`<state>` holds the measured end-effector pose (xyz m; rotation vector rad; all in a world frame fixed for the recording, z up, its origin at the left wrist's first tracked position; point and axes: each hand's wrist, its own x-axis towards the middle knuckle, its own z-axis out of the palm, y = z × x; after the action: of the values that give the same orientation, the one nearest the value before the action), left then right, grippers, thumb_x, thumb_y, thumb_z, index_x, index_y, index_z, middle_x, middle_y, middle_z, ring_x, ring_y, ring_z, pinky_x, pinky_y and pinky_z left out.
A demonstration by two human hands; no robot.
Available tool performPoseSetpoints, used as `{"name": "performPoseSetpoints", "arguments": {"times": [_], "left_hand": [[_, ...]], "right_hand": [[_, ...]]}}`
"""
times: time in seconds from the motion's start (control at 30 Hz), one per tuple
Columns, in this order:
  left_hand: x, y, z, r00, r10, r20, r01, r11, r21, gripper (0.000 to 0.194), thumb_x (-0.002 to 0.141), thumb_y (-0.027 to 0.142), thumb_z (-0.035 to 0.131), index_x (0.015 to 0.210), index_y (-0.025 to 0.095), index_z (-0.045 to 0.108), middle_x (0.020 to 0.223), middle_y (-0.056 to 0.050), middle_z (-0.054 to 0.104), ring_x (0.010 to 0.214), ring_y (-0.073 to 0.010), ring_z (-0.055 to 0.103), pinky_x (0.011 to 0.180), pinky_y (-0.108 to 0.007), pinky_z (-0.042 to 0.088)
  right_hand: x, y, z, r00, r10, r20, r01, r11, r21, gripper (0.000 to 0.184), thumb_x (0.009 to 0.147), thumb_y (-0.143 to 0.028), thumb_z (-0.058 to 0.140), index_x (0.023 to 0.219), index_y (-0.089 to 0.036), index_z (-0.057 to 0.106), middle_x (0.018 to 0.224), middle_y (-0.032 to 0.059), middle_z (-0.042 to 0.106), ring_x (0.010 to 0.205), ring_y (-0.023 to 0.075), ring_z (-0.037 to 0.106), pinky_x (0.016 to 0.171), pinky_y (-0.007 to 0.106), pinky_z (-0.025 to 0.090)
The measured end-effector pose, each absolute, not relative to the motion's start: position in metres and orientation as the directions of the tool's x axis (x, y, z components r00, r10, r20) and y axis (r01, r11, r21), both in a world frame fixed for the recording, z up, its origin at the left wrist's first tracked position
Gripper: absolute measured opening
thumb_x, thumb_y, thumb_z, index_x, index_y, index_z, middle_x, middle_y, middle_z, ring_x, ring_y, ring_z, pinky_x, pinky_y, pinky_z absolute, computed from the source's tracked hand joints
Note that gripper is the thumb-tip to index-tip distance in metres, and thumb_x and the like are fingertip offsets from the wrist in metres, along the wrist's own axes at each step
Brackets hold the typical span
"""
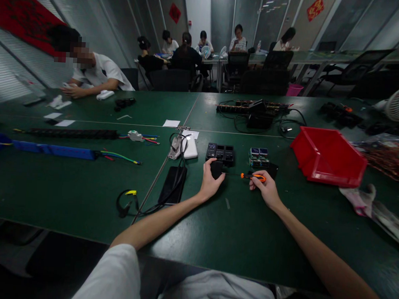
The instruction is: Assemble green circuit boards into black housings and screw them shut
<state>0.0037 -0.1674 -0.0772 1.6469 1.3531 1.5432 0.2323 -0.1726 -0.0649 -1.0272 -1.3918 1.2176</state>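
Observation:
My left hand (211,182) grips a small black plastic case (216,169) between thumb and fingers, just above the green table. In my right hand (264,187) is a screwdriver (253,176) with an orange and black handle, its thin shaft pointing left at the case. Whether the tip touches the case I cannot tell. Right behind my left hand sits a row of black modules (220,153) with small windows. Several small green circuit boards (258,156) with screens lie beyond my right hand, beside a flat black piece (272,170) partly hidden by it.
A red plastic bin (333,156) and a glove (364,200) lie to the right. Left of my hands are a white power bank (190,146), a black phone (172,185) with cables, and a blue strip (54,149) with wires. A co-worker (93,68) sits across the table.

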Motion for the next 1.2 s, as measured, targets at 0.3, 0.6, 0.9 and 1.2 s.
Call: {"name": "performPoseSetpoints", "arguments": {"times": [0.3, 0.6, 0.9, 1.2], "left_hand": [[0.0033, -0.1676, -0.0766, -0.138, 0.89, 0.436, 0.317, -0.377, 0.87, 0.058, 0.075, 0.02, 0.063, 0.127, 0.025, 0.038, 0.124, -0.007, 0.043, 0.117, -0.0205, 0.045, 0.106, -0.038, 0.033], [0.0038, -0.1682, -0.0746, -0.142, 0.885, 0.443, 0.328, -0.381, 0.865, 0.056, 0.075, 0.019, 0.062, 0.126, 0.024, 0.039, 0.123, -0.007, 0.044, 0.117, -0.0205, 0.044, 0.105, -0.038, 0.033], [0.0039, -0.1684, -0.0744, -0.137, 0.886, 0.443, 0.335, -0.379, 0.863, 0.056, 0.074, 0.018, 0.063, 0.125, 0.024, 0.039, 0.122, -0.007, 0.044, 0.116, -0.0205, 0.045, 0.104, -0.038, 0.034], [0.004, -0.1677, -0.0761, -0.142, 0.886, 0.442, 0.323, -0.381, 0.867, 0.057, 0.074, 0.019, 0.063, 0.126, 0.024, 0.04, 0.122, -0.007, 0.044, 0.115, -0.0204, 0.045, 0.105, -0.038, 0.034]], "right_hand": [[0.232, -0.171, -0.0666, -0.165, 0.982, 0.096, 0.025, 0.101, -0.995, 0.023, 0.087, -0.043, 0.055, 0.085, -0.02, 0.051, 0.057, -0.0033, 0.058, 0.049, 0.0124, 0.055, 0.049, 0.024, 0.045], [0.2322, -0.1733, -0.0654, -0.153, 0.987, 0.053, 0.12, 0.071, -0.99, 0.035, 0.087, -0.054, 0.05, 0.078, -0.02, 0.051, 0.047, -0.004, 0.053, 0.04, 0.0115, 0.048, 0.039, 0.022, 0.04], [0.2317, -0.1702, -0.0679, -0.164, 0.982, 0.094, 0.059, 0.105, -0.993, 0.03, 0.087, -0.049, 0.052, 0.085, -0.019, 0.052, 0.06, -0.0015, 0.059, 0.05, 0.0123, 0.056, 0.049, 0.024, 0.045], [0.2335, -0.1744, -0.0621, -0.171, 0.974, 0.146, 0.048, 0.157, -0.986, 0.029, 0.083, -0.042, 0.061, 0.098, -0.019, 0.053, 0.075, 0.0022, 0.063, 0.063, 0.0155, 0.061, 0.06, 0.03, 0.051]]}}
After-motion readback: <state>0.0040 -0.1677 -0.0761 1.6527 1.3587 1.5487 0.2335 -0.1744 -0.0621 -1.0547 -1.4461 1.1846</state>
